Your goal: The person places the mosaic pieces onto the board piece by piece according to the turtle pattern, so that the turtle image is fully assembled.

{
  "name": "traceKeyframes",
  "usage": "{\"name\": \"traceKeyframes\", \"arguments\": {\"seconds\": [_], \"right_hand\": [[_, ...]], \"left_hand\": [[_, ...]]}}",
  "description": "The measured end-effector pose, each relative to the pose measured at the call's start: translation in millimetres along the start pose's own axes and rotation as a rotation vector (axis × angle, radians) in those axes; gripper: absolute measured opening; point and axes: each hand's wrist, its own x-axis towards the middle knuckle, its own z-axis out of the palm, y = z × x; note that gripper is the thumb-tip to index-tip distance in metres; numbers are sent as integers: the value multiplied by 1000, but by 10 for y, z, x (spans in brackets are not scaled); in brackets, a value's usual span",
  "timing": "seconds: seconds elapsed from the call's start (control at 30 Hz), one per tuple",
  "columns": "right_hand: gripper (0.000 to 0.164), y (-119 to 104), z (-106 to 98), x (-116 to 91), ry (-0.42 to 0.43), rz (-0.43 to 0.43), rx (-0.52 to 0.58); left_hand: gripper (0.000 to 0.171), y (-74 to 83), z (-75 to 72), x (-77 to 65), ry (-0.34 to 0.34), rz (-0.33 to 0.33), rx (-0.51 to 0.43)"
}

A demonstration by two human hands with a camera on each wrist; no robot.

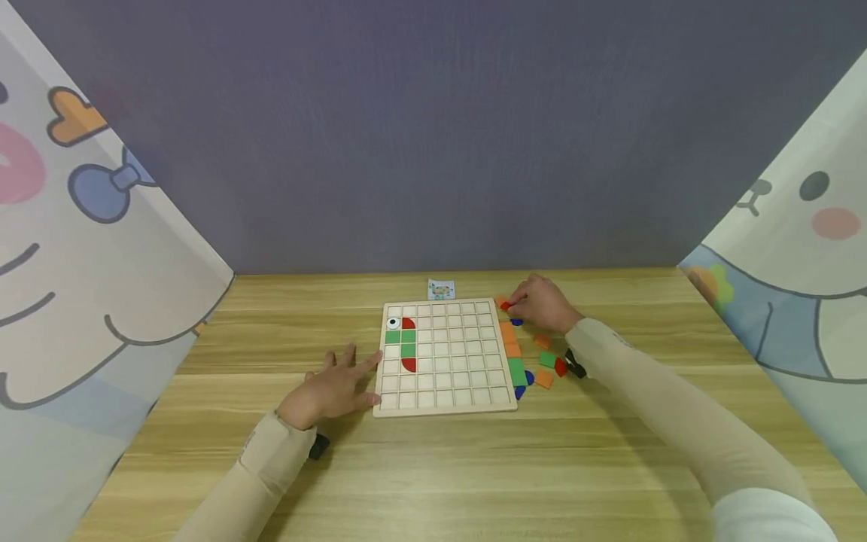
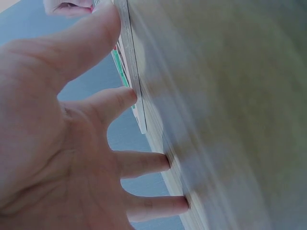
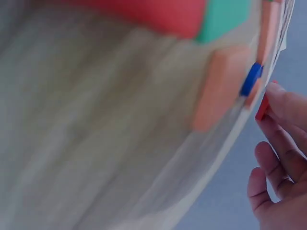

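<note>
A wooden grid board point(image 1: 447, 380) lies on the table. In its upper left cells sit a white eye tile point(image 1: 393, 323), several green squares point(image 1: 408, 351) and two red quarter-round tiles, one of them the lower red tile point(image 1: 409, 365). My left hand point(image 1: 332, 390) rests at the board's left edge with fingers spread, thumb and index finger against the rim. Off the board's upper right corner, my right hand point(image 1: 544, 305) pinches a small red tile point(image 3: 263, 106) between thumb and index finger. An orange tile point(image 1: 501, 301) lies right by those fingertips.
A small picture card point(image 1: 441, 290) lies behind the board. Along the board's right side are orange tiles point(image 1: 509, 339), green tiles point(image 1: 517, 372) and blue tiles point(image 1: 529, 378). Farther right lie a loose green tile point(image 1: 547, 360) and an orange tile point(image 1: 543, 379). A grey wall point(image 1: 447, 150) stands behind the table.
</note>
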Motion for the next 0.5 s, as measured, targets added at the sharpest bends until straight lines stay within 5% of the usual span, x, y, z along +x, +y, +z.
{"name": "traceKeyframes", "arguments": {"seconds": [0.5], "right_hand": [[11,-696,299,168,-77,-209,23]], "left_hand": [[77,-13,8,6,6,0,1]]}}
